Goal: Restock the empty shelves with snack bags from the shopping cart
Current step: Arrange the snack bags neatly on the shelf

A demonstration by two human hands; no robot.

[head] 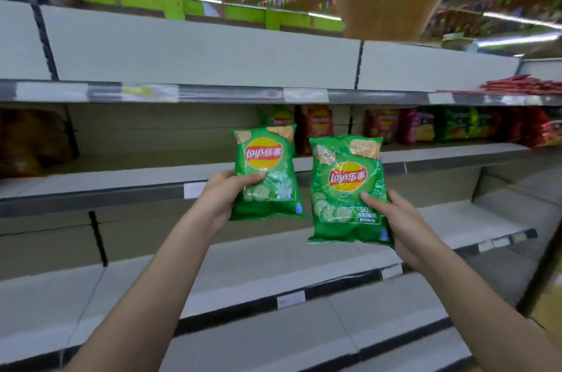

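1. Snack bags: two green ones are up in front of the shelves. The left hand (225, 192) grips the left bag (267, 172) by its low corner, thumb on the front.
2. The right hand (392, 219) pinches the right bag (346, 189) the same way.
3. Both bags stand upright, faces out, probably so they go in neatly beside the green bag on the shelf (275, 116) just above the left hand.
4. Each bag says "Lay's" on a red and yellow badge, with cucumber slices drawn below. The right one shows "50".
5. The middle shelf (121, 180) left of the hands is bare.

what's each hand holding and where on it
Left hand holds a green chip bag by its lower left edge; right hand holds a second green chip bag by its lower right edge.
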